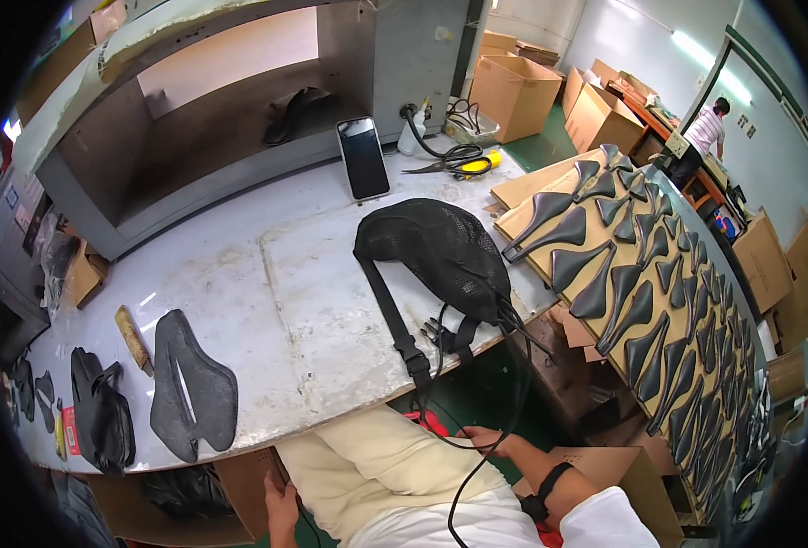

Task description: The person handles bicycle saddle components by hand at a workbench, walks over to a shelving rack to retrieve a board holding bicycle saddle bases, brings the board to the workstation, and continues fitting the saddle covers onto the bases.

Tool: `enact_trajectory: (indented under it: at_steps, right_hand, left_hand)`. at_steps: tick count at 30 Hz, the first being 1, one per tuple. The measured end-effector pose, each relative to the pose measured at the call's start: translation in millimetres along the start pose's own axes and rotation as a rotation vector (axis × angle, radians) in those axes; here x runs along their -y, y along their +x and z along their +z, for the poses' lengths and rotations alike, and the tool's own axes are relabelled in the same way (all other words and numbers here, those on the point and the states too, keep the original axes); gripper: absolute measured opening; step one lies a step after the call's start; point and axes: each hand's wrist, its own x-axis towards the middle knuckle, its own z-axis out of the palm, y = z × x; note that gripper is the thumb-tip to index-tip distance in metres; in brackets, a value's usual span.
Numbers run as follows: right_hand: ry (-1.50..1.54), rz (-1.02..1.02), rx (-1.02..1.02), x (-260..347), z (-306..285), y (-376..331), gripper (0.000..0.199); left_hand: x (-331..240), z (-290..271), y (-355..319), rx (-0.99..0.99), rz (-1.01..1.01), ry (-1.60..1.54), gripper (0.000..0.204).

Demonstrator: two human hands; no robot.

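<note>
A black mesh saddle cover (440,251) with webbing straps lies at the near edge of the white worktable (267,292). Its cords and strap hang down over the edge. My right hand (488,442), below the table by my lap, pinches a thin black cord that trails from the cover. My left hand (281,504) is low at my left side, touching a cardboard box under the table; whether it holds anything is hidden.
A flat black saddle pad (189,388), a wooden-handled tool (133,340) and black bags (102,411) lie left. A phone (364,157) leans at the back near scissors (449,164). Boards carrying several black saddles (641,283) stand right. A person (707,128) works far off.
</note>
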Motion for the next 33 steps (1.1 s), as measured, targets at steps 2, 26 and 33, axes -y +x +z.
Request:
enact_trajectory:
  at_steps: [2, 26, 33]
  right_hand:
    - [-0.008, -0.020, 0.072, -0.3, 4.4, -3.3, 0.038]
    - [-1.036, -0.456, -0.784, 113.2, -98.7, -160.4, 0.036]
    - [-0.870, -0.537, -0.580, 197.0, -24.2, -280.6, 0.017]
  left_hand:
    - [-21.2, -2.8, -2.7, -0.011, 0.234, 0.186, 0.031]
    - [-300.4, -32.3, -114.0, 0.764, 0.885, 0.141, 0.015]
    - [-327.0, -27.2, -145.7, 0.276, 0.966, 0.284, 0.034]
